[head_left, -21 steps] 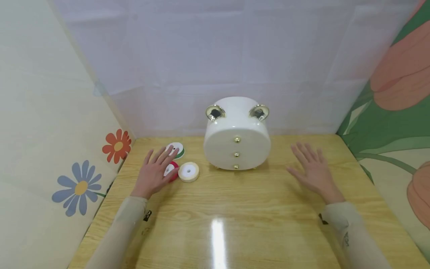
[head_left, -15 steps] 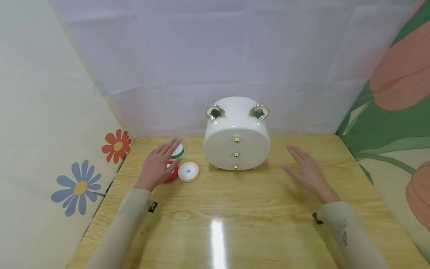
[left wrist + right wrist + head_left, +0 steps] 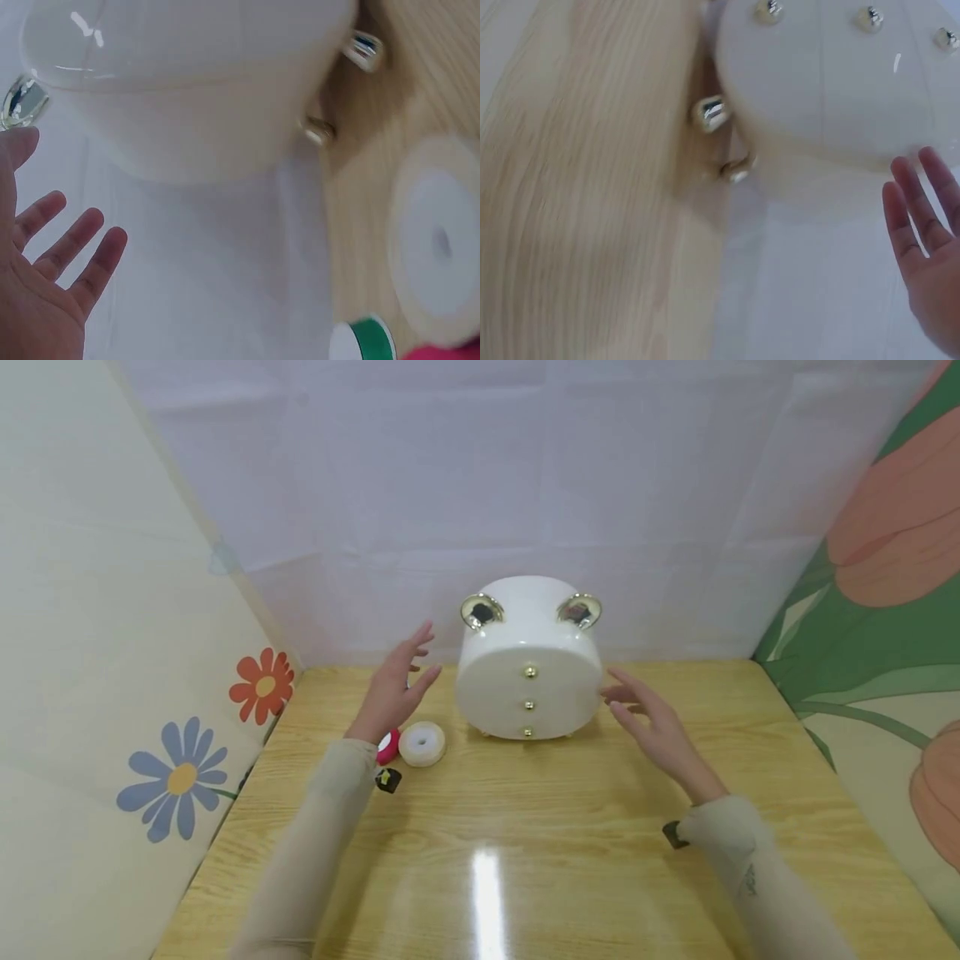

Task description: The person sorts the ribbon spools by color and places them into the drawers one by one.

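A white rounded box [image 3: 528, 693] with gold ear-like rings on top and three gold knobs down its front stands at the back of the table. To its left, my left hand [image 3: 393, 689] hovers with fingers extended and nothing held; the left wrist view shows the palm and fingers [image 3: 94, 255] apart from the box's side. On the other side, my right hand [image 3: 652, 727] is close to the box's right side, fingers fairly straight and holding nothing. In the right wrist view its fingertips [image 3: 904, 169] overlap the box's edge; contact cannot be told.
Below the left hand lie a cream ribbon spool [image 3: 422, 744] and a red spool [image 3: 387, 747], partly covered by the arm. A green-edged spool [image 3: 373, 339] is mostly hidden in the head view. A white cloth wall [image 3: 375, 510] rises behind the wooden table [image 3: 570, 843].
Both hands have moved inward toward the box, the left going up and to the right, the right going left. Box and spools have stayed in place.
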{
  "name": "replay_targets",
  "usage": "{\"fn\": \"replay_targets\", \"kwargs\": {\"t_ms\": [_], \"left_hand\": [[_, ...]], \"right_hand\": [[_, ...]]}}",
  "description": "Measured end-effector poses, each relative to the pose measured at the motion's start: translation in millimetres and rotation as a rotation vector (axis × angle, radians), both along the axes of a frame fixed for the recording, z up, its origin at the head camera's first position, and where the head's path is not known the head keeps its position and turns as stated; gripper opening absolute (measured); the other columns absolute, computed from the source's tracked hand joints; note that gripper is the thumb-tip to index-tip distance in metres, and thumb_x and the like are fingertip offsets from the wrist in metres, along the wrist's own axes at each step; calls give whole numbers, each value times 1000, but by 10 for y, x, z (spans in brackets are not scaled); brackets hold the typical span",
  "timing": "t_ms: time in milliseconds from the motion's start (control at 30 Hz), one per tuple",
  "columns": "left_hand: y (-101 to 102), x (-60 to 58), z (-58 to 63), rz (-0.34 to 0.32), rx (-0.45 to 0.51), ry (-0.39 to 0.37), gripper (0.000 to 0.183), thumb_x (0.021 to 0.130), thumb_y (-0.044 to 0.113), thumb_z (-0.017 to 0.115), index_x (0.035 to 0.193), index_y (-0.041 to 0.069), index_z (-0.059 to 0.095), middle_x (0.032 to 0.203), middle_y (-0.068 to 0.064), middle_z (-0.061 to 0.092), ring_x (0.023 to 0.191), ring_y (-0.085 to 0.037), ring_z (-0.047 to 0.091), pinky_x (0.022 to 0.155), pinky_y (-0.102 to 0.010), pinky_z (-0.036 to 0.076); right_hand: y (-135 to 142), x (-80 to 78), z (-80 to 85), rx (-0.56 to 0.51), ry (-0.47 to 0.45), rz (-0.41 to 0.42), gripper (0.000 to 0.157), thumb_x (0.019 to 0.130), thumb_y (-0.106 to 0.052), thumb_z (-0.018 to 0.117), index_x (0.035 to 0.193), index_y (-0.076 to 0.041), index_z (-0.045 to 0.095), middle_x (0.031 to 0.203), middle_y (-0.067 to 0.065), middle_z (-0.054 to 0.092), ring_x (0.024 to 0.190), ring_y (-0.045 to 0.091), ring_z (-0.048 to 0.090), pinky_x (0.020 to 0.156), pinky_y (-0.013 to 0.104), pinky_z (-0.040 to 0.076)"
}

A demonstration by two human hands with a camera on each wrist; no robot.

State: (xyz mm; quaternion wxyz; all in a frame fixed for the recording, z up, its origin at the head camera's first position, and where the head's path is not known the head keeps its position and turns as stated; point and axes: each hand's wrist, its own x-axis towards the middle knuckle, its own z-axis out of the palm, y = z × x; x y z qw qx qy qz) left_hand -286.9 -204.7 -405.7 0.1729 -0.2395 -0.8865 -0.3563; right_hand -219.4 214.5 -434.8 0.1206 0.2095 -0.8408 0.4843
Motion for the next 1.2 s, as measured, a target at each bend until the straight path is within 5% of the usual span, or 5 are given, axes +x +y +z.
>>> {"fn": "replay_targets", "kwargs": {"t_ms": [133, 300, 533, 800, 1200], "left_hand": [[152, -72, 94, -75, 142, -39, 72, 105, 23, 62, 165, 35, 24, 160, -8, 45, 135, -32, 55, 106, -50, 53], [342, -149, 223, -155, 243, -22, 74, 102, 13, 66, 165, 26, 28, 161, -9, 43, 133, -33, 56, 106, -48, 54], [549, -237, 334, -192, 303, -32, 73, 101, 14, 68, 163, 27, 33, 159, -9, 43, 127, -30, 59, 105, -44, 55], [673, -339, 378, -217, 290, -21, 69, 100, 15, 69, 161, 21, 38, 151, -10, 46, 126, -30, 59, 104, -43, 55], [733, -354, 344, -207, 294, 0, 65, 100, 17, 68, 159, 23, 41, 143, -11, 51, 118, -27, 60, 103, -43, 54]], "right_hand": [[-146, -21, 68, -95, 26, 45, 47, 107, -7, 54, 153, -10, 48, 126, 22, 70, 108, 21, 70, 91, 17, 53], [-334, -48, 161, -196, 7, 139, 43, 107, -5, 52, 150, -4, 50, 121, 27, 70, 102, 9, 71, 83, 23, 60], [-527, -121, 198, -247, -31, 154, 40, 110, -12, 49, 149, -6, 51, 119, 27, 71, 100, 18, 74, 82, 29, 64], [-686, -182, 201, -304, -85, 220, 38, 111, -15, 46, 148, -6, 51, 124, 29, 69, 104, 46, 72, 85, 47, 64], [-890, -226, 228, -375, -170, 246, 36, 111, -17, 48, 143, -3, 53, 129, 29, 67, 106, 46, 72, 88, 47, 63]]}}
